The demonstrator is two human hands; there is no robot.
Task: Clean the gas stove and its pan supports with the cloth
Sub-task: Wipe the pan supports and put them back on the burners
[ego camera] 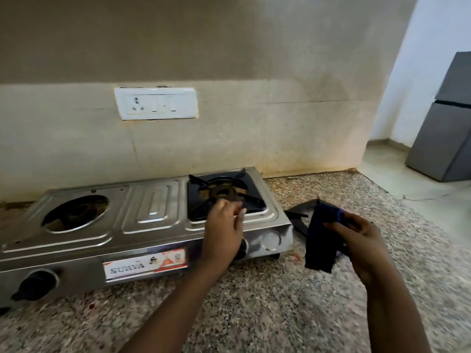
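The left hand [224, 225] is pinching the right support [224, 197]; the right hand [356, 240] is gripping the cloth [321, 238]. At three o'clock of the stove [142, 212], another support [298, 217] is lying on the tabletop [280, 301]; most wiping seems left.

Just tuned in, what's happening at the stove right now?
A person is cleaning a two-burner gas stove. The right hand grips a dark blue cloth beside it; the left hand reaches to the pan support on the right burner. Another support lies on the counter.
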